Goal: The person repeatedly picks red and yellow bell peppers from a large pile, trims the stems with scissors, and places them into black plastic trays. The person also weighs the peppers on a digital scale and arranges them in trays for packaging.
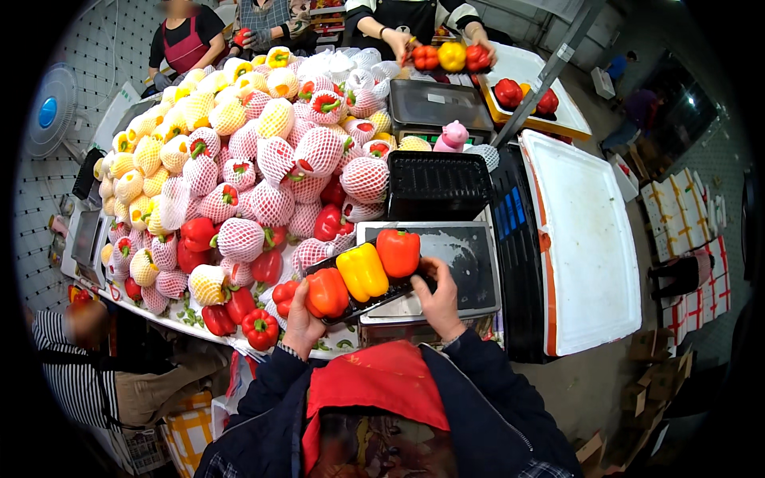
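A black tray (382, 300) is tilted between my two hands, its right end higher. In it sit an orange bell pepper (327, 292), a yellow bell pepper (362, 272) and a red-orange bell pepper (398, 252) in a row. My left hand (301, 325) grips the tray's left end beside the orange pepper. At the other end, my right hand (439, 301) holds the tray near the red-orange pepper. Behind and under the tray's right part lies a scale with a dark platform (458, 259). Loose red peppers (260, 329) lie just left of my left hand.
A large heap of net-wrapped peppers (275, 151) covers the table's left. Black trays (440, 185) are stacked beyond the scale. White foam box lid (594, 247) stands at the right. Across the table, a co-worker's hands hold another pepper tray (452, 57). A metal post (550, 72) slants nearby.
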Demonstrator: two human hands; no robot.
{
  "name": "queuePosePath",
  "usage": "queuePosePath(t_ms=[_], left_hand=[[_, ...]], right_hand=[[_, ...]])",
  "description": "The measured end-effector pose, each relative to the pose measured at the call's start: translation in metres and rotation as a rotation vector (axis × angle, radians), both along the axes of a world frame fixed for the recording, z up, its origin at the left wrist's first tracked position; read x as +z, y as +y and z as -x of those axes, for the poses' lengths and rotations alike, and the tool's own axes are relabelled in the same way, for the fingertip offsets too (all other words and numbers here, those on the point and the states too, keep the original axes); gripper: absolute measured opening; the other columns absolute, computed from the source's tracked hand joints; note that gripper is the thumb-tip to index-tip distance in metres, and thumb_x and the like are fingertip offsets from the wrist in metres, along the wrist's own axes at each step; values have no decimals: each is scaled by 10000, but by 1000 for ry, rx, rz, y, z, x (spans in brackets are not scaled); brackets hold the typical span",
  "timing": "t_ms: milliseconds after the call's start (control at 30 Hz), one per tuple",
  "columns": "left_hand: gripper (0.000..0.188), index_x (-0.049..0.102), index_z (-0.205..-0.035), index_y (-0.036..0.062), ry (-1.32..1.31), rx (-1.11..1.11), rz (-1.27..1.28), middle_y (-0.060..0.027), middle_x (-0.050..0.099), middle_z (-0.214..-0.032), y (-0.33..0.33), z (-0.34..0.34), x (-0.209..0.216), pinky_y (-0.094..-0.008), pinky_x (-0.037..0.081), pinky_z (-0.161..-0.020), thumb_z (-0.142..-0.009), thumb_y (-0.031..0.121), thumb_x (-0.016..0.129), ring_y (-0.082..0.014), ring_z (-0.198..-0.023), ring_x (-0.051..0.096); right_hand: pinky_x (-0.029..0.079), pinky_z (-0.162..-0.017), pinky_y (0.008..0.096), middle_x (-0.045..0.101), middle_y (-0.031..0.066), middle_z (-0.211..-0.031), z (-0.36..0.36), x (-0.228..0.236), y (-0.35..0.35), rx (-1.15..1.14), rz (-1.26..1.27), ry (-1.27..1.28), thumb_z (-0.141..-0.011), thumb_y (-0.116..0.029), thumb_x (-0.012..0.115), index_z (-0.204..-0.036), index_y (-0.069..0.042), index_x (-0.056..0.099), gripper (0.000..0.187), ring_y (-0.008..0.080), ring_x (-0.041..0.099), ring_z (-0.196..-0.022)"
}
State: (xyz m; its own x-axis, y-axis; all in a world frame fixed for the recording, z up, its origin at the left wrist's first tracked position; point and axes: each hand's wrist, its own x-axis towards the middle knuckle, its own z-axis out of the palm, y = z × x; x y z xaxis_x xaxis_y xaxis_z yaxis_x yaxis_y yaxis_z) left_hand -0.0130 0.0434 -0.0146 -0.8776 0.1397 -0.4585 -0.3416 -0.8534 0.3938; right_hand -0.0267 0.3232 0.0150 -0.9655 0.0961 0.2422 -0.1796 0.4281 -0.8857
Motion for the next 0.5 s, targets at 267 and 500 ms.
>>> queuePosePath(t_ms=[267,500], left_hand=[[516,498,-1372,54,29,-32,155,-117,590,-1377,0,1,7,-462,432,-1116,-995,382,626,-270,-1274,573],[417,493,-1303,50,173,-36,174,-85,594,-1299,-2,-6,-5,-417,474,-1070,-996,284,653,-221,-1213,593]], right_hand=[[448,-1034,468,551,302,-1324,54,8,-13,62,-217,-164,-820,-429,783,-1471,36,362,904,438,556,-1223],[466,-1022,454,571,286,-1284,68,24,-11,146,-176,-71,-763,-285,805,-1497,16,341,919,424,579,-1189]])
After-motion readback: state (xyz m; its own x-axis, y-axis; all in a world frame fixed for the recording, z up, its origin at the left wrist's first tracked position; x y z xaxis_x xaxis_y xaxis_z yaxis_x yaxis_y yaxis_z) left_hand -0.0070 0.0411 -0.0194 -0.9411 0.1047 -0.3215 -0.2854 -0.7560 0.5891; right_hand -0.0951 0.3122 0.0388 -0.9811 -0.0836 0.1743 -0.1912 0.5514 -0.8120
